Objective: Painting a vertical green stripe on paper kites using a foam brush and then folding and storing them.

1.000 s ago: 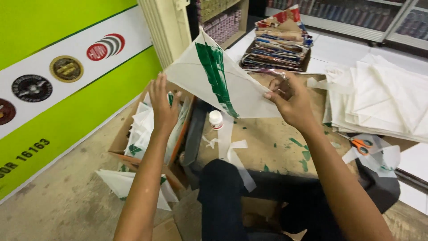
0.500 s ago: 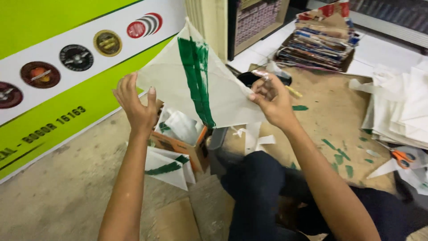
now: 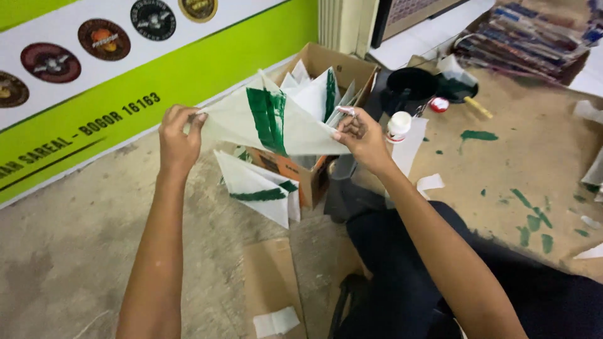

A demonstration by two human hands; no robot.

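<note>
I hold a white triangular paper piece with a green painted stripe (image 3: 270, 119) stretched between both hands. My left hand (image 3: 178, 135) pinches its left corner and my right hand (image 3: 359, 133) pinches its right corner. The piece hangs just above an open cardboard box (image 3: 326, 66) that holds several similar white pieces with green stripes. Another striped triangle (image 3: 257, 188) leans against the box's front, below the held piece.
A small white bottle (image 3: 397, 125), a black round container (image 3: 411, 85) and a stack of printed papers (image 3: 527, 37) sit on the paint-stained brown board (image 3: 534, 157) to the right. A green and white wall banner (image 3: 94, 81) runs along the left. Flat cardboard (image 3: 270, 276) lies on the floor.
My hands have carried the striped piece leftward and lower, from over the brown board to just above the cardboard box. The view has swung left with them.
</note>
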